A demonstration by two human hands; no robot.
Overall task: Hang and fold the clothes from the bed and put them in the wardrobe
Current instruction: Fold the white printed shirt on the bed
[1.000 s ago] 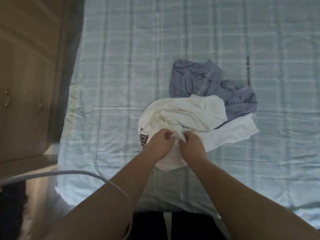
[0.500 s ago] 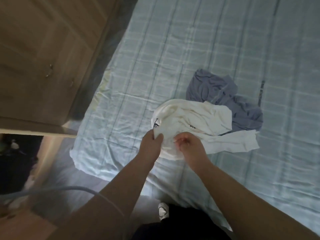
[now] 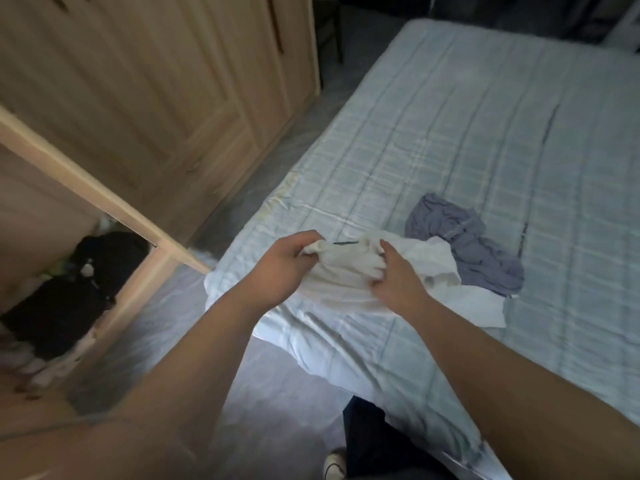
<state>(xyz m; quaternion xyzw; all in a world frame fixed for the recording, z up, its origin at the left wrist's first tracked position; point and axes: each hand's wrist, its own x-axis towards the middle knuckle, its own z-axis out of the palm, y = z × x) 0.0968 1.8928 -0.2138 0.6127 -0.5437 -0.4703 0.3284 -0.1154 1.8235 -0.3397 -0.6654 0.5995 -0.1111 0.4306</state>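
A white garment (image 3: 346, 271) is bunched between my hands over the near left corner of the bed (image 3: 485, 133). My left hand (image 3: 284, 265) grips its left end and my right hand (image 3: 398, 275) grips its right side, the cloth stretched between them. More white cloth (image 3: 481, 306) trails onto the sheet behind. A crumpled grey-blue garment (image 3: 464, 240) lies on the bed to the right of it. The wooden wardrobe (image 3: 156, 81) stands to the left, one door (image 3: 104, 199) swung open.
Dark clothes (image 3: 69, 299) and pale folded items sit inside the open wardrobe compartment at the lower left. A grey floor strip (image 3: 277, 393) runs between wardrobe and bed. My shoe (image 3: 334, 465) shows at the bottom.
The view has swung left toward the wardrobe. My hands have moved apart and lifted the white garment's edge off the sheet.
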